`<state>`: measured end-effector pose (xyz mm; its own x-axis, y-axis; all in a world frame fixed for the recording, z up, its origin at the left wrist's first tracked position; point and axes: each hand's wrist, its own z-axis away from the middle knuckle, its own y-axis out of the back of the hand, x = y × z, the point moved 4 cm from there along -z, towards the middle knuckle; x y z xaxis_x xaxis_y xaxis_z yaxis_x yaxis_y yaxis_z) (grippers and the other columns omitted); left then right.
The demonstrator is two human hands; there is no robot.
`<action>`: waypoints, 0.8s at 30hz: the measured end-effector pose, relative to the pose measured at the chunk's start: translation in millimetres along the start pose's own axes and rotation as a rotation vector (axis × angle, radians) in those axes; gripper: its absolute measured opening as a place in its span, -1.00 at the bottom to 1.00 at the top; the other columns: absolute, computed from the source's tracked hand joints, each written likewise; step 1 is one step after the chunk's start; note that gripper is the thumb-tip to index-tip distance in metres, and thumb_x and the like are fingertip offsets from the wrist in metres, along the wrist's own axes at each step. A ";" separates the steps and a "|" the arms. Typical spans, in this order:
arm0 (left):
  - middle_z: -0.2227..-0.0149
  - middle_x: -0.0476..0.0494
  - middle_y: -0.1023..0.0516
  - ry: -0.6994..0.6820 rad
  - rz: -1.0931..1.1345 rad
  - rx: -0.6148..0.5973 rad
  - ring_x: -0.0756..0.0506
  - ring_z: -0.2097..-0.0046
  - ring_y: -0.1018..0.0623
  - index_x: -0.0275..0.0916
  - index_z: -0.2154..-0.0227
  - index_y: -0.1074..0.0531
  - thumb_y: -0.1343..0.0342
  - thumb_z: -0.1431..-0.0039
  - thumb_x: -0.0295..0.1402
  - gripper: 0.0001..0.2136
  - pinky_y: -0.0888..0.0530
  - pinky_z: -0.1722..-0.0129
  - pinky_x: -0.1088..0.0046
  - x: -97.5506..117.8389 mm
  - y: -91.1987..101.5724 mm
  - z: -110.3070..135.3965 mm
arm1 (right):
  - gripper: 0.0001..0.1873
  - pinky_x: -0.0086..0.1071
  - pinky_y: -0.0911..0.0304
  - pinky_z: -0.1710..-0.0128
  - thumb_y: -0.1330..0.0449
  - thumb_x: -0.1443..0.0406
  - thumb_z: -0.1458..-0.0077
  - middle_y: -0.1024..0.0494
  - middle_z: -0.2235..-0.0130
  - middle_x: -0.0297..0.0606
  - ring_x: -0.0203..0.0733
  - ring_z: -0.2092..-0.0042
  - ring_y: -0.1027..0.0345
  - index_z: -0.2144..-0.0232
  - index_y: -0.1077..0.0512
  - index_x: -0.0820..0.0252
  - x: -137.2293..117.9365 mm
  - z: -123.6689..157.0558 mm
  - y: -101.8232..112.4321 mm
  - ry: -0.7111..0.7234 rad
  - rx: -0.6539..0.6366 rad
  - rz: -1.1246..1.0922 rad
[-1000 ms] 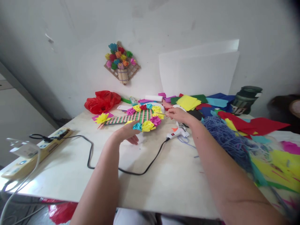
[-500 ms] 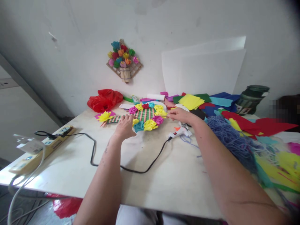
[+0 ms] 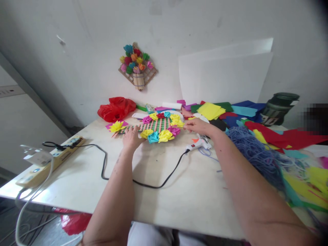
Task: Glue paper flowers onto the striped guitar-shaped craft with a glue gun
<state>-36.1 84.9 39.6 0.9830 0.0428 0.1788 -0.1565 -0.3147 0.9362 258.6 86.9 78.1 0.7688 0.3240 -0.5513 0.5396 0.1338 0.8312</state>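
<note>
A guitar-shaped craft (image 3: 162, 127) lies on the table, its green body crossed by pink strips and ringed with crepe-paper flowers. White lines run along its narrow neck to a yellow paper flower (image 3: 116, 126) at the left end. My left hand (image 3: 132, 138) rests over the neck, fingers laid on it and thumb stretched apart. At the body's right edge, my right hand (image 3: 196, 126) pinches a thin stick (image 3: 180, 127) that reaches in towards the yellow flowers. The fingertips are small here, and the stick's far end is hard to make out.
A white glue gun (image 3: 196, 145) lies right of the craft, its black cord (image 3: 153, 187) looping to a power strip (image 3: 51, 162). Blue yarn (image 3: 252, 150), coloured paper (image 3: 211, 111) and a dark green bottle (image 3: 280, 108) are on the right. A red plastic bag (image 3: 116, 109) sits back left.
My left hand has slid slightly left along the neck, its thumb now farther from the lower flowers. My right hand stays at the craft's right edge with the stick. The view has shifted slightly.
</note>
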 end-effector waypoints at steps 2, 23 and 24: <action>-0.01 -0.26 -0.36 0.006 0.031 0.015 -0.29 -0.06 -0.32 -0.19 0.03 -0.29 -0.16 0.10 -0.18 -0.49 -0.31 0.05 0.22 -1.1 -1.3 -2.0 | -0.76 -0.45 0.02 0.49 -0.01 0.20 0.03 -0.28 0.57 -0.38 -0.35 0.51 -0.11 0.60 -0.31 0.22 -1.6 1.3 0.3 -0.006 -0.003 -0.018; -0.13 -0.16 -0.29 -0.049 0.208 0.079 -0.19 -0.13 -0.31 -0.23 0.01 -0.31 0.01 0.14 -0.57 -0.48 -0.29 -0.06 0.29 -2.3 2.5 -21.8 | -0.75 -0.44 -0.06 0.42 -0.07 0.18 0.04 -0.40 0.49 -0.32 -0.28 0.41 -0.21 0.50 -0.44 0.24 -18.2 -7.0 -24.7 0.208 -0.098 0.028; -0.15 -0.13 -0.26 -0.095 0.210 0.142 -0.18 -0.17 -0.25 -0.22 0.10 -0.38 0.00 0.12 -0.55 -0.56 -0.23 -0.11 0.27 3.1 10.6 -18.1 | -0.77 -0.44 -0.06 0.42 -0.09 0.20 0.05 -0.40 0.49 -0.32 -0.29 0.41 -0.21 0.50 -0.45 0.24 -18.4 -7.2 -25.1 0.213 -0.100 0.027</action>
<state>-36.5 98.9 55.5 0.9361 -0.1245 0.3290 -0.3493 -0.4377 0.8285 228.4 84.3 67.9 0.6871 0.5173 -0.5102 0.4750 0.2115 0.8542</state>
